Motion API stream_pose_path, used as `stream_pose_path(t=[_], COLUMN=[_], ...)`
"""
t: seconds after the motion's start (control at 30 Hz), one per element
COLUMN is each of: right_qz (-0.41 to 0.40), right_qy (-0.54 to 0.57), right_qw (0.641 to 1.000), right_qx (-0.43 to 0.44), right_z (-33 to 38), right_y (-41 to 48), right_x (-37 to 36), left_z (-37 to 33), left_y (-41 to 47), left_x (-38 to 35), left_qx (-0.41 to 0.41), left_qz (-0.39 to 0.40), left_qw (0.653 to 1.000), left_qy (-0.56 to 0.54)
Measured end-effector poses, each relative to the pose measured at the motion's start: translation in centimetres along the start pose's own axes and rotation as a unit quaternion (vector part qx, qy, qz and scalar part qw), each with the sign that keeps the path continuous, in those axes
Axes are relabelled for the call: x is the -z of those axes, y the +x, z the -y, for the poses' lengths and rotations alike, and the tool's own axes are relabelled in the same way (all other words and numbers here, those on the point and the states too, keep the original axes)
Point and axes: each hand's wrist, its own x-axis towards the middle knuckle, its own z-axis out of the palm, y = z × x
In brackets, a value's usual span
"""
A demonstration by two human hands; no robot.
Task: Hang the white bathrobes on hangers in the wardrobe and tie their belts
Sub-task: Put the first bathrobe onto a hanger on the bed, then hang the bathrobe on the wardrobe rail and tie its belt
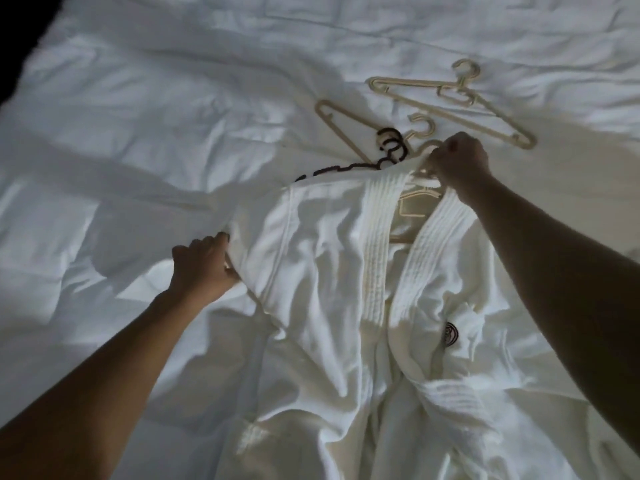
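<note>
white bathrobe (322, 271) on the bed (138, 98) before us, our left grip (202, 268) pinching its sleeve (259, 244), our right grip (460, 164) clutching its collar (377, 195) at the cream hanger (410, 213), spare hangers (455, 92) beyond

1 bathrobe (318, 271), 3 cream hangers (450, 92), 1 dark hanger (332, 169)

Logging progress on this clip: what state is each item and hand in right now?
Bathrobe: lying front-up on the bed, crumpled.
Hanger in robe: inside the neck opening, mostly covered.
Far beige hanger: lying bare on bed.
Near beige hanger: bare, one end hidden by robe.
Dark hanger: partly under robe's shoulder.
Left hand: gripping robe's shoulder fabric.
Right hand: gripping collar at hanger's hook.
</note>
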Motion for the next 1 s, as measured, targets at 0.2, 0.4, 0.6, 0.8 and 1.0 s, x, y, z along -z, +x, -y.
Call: stream_pose_path(t=[0.2,0.4,0.6,0.8,1.0], right_qz=[-0.038,-0.121,0.059,0.078,0.045], right_qy=[0.116,0.229,0.166,0.199,-0.141], right_qw=[0.988,0.940,0.947,0.918,0.923], right_qx=[0.096,0.220,0.267,0.333,0.355], right_z=[3.6,9.2,12.1,15.5,14.3], right_y=[-3.0,-12.0,-22.9,-32.7,-38.2], right_x=[7.9,15.7,19.4,25.7,31.3], left_z=[0.2,-5.0,-13.3,-16.2,-14.1], left_y=[-1.6,-4.5,-9.7,-16.9,-24.7], left_x=[0.4,6.8,20.0,30.4,39.1], left_qx=[0.013,-0.005,-0.113,-0.237,-0.224], left_qz=[-0.027,-0.142,-0.300,-0.177,-0.320], left_qw=[0.999,0.979,0.920,0.926,0.888], left_qy=[-0.027,-0.149,-0.227,-0.235,-0.245])
